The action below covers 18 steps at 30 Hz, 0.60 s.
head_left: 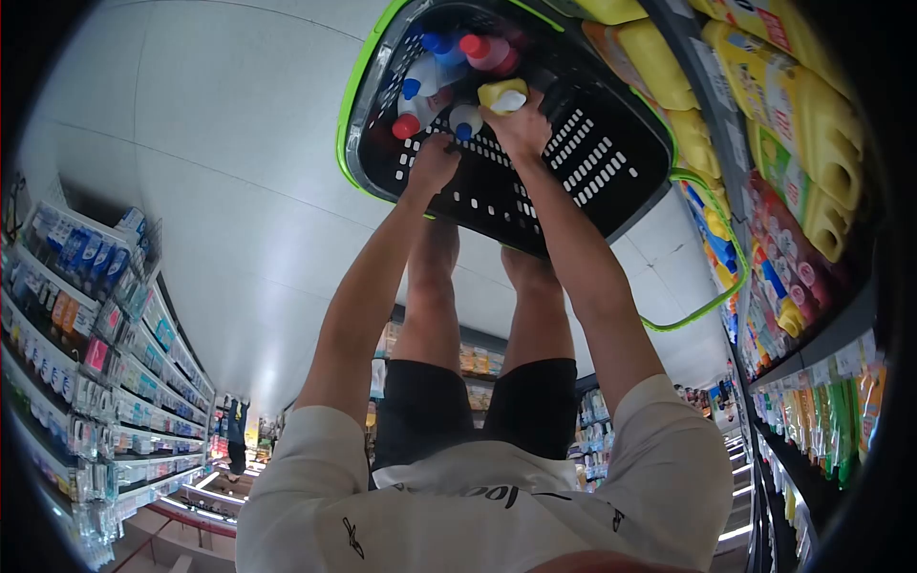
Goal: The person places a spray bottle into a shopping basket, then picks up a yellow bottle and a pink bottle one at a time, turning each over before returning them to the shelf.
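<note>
A black shopping basket [573, 205] with a green rim holds several bottles. Inside it, my right hand [521, 129] is closed around a yellow bottle [497, 93] with a white cap. My left hand [436, 164] is over the basket's near side with its fingers curled; what they hold, if anything, is hidden. Close to that hand are a bottle with a red cap [405, 126] and a bottle with a blue-and-white top [465, 122]. Farther in lie a red bottle [489, 53], a blue-capped white bottle [420, 78] and a blue bottle [443, 46].
The basket's green handle [740, 258] hangs out to the right. Shelves on the right carry yellow jugs [793, 105] and pink bottles [778, 234], close to the basket. Packed shelves [105, 353] line the left across a pale tiled floor [210, 143].
</note>
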Each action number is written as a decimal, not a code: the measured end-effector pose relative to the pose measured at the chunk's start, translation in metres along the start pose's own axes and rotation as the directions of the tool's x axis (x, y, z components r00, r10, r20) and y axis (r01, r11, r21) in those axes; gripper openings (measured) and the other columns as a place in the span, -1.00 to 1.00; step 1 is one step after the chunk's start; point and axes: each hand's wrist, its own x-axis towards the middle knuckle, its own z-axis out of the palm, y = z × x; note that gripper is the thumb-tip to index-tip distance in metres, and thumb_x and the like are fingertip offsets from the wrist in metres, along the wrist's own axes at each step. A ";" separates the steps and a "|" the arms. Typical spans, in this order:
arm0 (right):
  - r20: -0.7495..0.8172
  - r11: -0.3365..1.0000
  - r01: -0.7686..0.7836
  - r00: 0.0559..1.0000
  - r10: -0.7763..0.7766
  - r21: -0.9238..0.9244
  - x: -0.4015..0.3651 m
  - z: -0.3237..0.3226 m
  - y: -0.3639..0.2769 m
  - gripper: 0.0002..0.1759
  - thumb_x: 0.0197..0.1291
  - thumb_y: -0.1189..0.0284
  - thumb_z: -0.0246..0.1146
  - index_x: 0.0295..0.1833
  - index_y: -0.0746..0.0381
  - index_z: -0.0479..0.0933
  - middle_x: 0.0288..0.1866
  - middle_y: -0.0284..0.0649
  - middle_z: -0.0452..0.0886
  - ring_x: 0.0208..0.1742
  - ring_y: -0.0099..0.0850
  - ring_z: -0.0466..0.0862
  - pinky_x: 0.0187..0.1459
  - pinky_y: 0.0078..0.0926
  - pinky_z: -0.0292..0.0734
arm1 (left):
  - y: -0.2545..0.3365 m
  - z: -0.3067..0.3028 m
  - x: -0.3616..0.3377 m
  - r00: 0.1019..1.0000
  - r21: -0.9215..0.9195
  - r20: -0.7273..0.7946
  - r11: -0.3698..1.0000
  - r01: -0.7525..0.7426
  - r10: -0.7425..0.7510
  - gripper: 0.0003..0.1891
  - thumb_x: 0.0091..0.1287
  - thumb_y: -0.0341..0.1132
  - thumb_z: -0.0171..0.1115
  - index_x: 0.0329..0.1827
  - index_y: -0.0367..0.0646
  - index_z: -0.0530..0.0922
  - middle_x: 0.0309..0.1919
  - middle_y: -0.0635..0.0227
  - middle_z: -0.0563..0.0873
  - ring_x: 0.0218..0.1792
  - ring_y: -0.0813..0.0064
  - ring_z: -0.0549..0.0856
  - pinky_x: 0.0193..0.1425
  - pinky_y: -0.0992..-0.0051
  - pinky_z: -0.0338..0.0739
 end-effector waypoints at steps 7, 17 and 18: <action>0.017 0.999 -0.053 0.998 0.053 0.005 0.027 0.039 0.002 0.02 -0.31 -0.16 0.48 0.18 0.23 0.27 -0.23 0.08 0.68 -0.15 0.00 0.70 -0.01 -0.12 0.56 | -0.009 0.014 0.024 0.999 0.046 0.029 0.999 0.028 -0.029 -0.48 0.10 -0.31 0.23 0.14 -0.38 0.44 -0.15 -0.03 0.70 -0.03 0.10 0.68 0.08 0.33 0.52; 0.194 0.986 -0.112 0.977 0.087 0.122 0.012 0.047 0.033 -0.14 -0.15 0.01 0.47 0.15 0.23 0.23 -0.12 0.12 0.67 -0.04 0.02 0.68 0.02 -0.11 0.57 | 0.025 0.012 0.023 0.981 0.170 0.123 0.977 0.130 -0.152 -0.39 0.11 -0.23 0.31 0.20 -0.28 0.33 -0.01 -0.12 0.64 0.09 -0.02 0.62 0.19 0.16 0.50; 0.188 0.987 -0.111 0.978 0.088 0.120 0.012 0.051 0.042 -0.14 -0.15 0.01 0.47 0.15 0.23 0.23 -0.12 0.12 0.67 -0.04 0.02 0.68 0.02 -0.11 0.57 | 0.031 0.010 0.025 0.973 0.210 0.133 0.965 0.158 -0.188 -0.40 0.11 -0.22 0.31 0.18 -0.29 0.33 -0.01 -0.12 0.64 0.09 -0.03 0.62 0.19 0.16 0.50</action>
